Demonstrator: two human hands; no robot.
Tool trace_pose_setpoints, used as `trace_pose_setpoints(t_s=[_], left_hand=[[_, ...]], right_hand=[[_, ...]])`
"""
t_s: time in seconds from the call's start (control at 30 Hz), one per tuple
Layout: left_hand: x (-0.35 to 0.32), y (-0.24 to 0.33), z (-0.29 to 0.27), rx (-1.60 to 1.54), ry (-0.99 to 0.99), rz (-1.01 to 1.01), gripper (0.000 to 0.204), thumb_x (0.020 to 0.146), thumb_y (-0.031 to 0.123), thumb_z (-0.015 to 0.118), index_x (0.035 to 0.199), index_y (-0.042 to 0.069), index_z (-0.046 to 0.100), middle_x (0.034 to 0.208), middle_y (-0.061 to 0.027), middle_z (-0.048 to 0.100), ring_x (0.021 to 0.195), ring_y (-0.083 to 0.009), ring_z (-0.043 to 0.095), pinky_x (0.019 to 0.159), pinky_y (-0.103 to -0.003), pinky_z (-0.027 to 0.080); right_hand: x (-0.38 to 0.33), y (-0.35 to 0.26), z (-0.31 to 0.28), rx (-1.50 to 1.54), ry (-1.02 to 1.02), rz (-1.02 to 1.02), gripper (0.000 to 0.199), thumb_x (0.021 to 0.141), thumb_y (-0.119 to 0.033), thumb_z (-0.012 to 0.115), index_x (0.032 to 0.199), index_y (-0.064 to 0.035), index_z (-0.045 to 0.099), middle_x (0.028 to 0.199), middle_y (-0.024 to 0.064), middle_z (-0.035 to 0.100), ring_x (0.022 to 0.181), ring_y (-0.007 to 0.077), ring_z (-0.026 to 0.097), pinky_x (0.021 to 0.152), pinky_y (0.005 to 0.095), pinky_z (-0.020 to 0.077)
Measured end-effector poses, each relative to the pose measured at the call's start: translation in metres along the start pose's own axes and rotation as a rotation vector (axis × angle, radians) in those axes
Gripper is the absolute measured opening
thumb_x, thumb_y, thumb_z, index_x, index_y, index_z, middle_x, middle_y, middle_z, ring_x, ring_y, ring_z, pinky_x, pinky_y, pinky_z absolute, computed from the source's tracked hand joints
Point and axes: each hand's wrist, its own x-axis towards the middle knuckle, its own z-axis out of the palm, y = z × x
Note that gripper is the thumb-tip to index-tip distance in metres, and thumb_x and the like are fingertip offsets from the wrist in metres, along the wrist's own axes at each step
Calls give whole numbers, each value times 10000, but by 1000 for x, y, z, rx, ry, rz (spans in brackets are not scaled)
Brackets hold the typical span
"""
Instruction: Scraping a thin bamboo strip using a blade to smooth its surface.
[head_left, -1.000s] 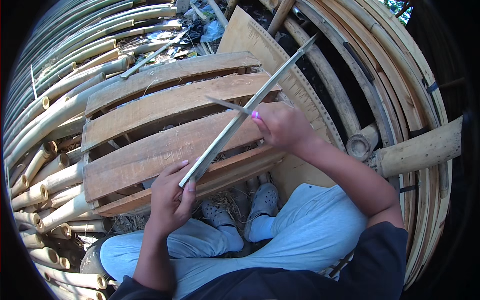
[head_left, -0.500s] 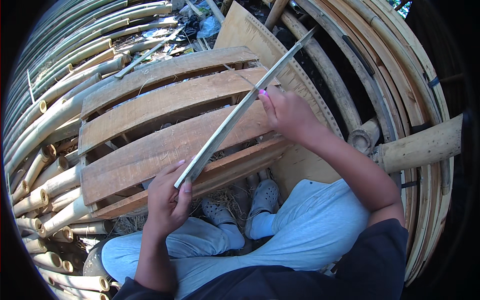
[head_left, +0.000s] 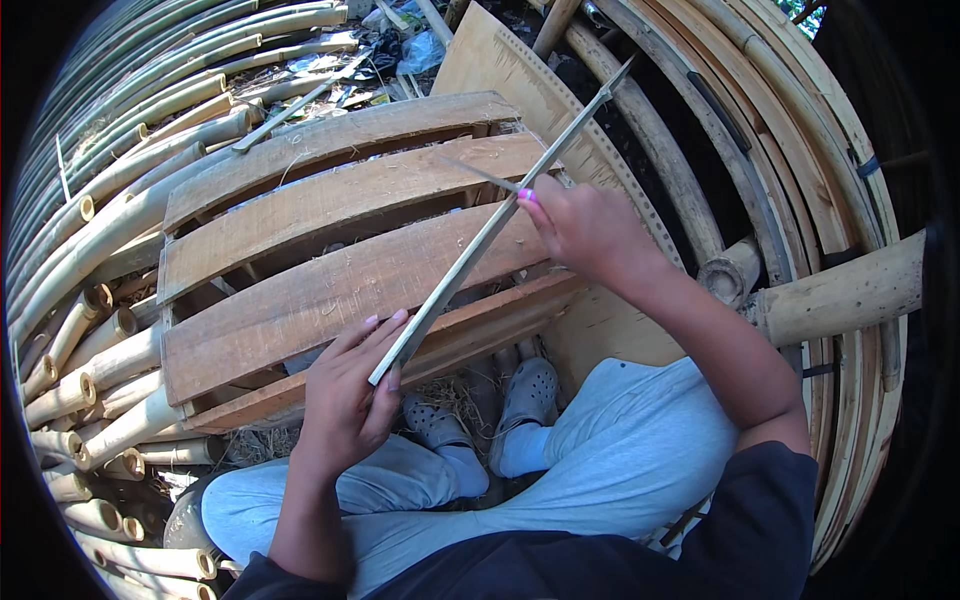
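Observation:
A long split bamboo strip slants from near left to far right above a slatted wooden bench. My left hand grips its near end, thumb on one side and fingers on the other. Across the strip, farther up, my right hand is closed on a knife. The thin blade points left over the slats, and a bit of pink shows at the fingers. Most of the knife's handle is hidden in the fist. The strip's far end rises past the bench, over a plywood sheet.
Cut bamboo poles are stacked along the left. A plywood sheet leans behind the bench. To the right lie long wooden strips and a thick bamboo pole. My feet in grey clogs rest below the bench's near edge.
My left hand and the strip's near end have shifted slightly right and nearer to me. The knife blade has come a little lower and points more to the left.

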Motion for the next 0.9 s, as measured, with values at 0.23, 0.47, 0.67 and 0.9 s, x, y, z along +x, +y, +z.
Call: trace_pose_setpoints(t_s=[0.23,0.47,0.67,0.9], left_hand=[[-1,-1,4,-33,-1,-3,410,860,15,547,1262,-43,599,1305,-230,622,1186,-388,620,1076,-472,456],[1,-3,9,-52,21,6,395,876,21,547,1261,-46,599,1297,-228,627,1196,-412,609,1057,-465,478],[-2,-2,6,-69,0,2,400,878,22,556,1269,-47,594,1291,-235,629,1182,-409,620,1048,-463,483],[-4,-4,7,-115,10,-144,389,898,32,557,1279,-46,586,1290,-233,631,1166,-413,629,1011,-451,499]], right_hand=[[-13,-32,-7,53,31,-43,348,1037,-336,479,847,-71,602,568,146,623,535,334,661,485,450,526],[2,27,3,-37,103,243,316,1012,-332,536,820,-88,597,546,137,601,495,343,633,455,468,486],[-20,-41,-8,147,31,-116,304,999,-348,554,823,-104,596,553,123,603,502,317,642,435,439,475],[-28,-68,-12,119,-44,-88,277,987,-317,582,829,-90,573,521,94,559,470,296,608,449,423,466]])
